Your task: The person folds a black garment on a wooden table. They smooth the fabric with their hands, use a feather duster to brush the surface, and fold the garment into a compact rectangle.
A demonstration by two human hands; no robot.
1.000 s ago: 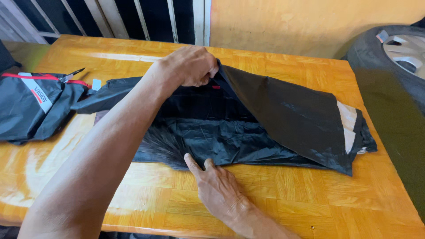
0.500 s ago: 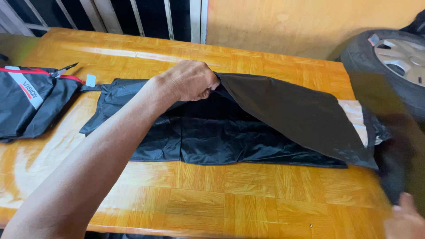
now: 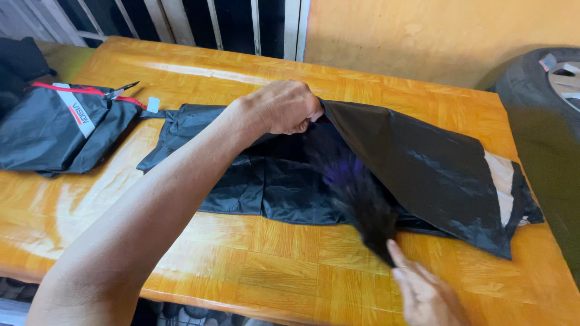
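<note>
A black shiny garment lies spread across the wooden table. My left hand is shut on the edge of its upper flap and holds that flap lifted and folded back to the right. My right hand is at the bottom right, just off the garment's near edge. A dark, feathery duster, blurred by motion, reaches from its fingers up over the garment's inner layer under the flap.
A second folded black garment with a red trim and a white stripe lies at the table's left end. A car tyre leans beyond the right end. Window bars and an orange wall stand behind the table.
My right hand left the garment's near edge, swung out to the far right, and has come back with the duster sweeping under the flap. My left hand keeps the flap raised.
</note>
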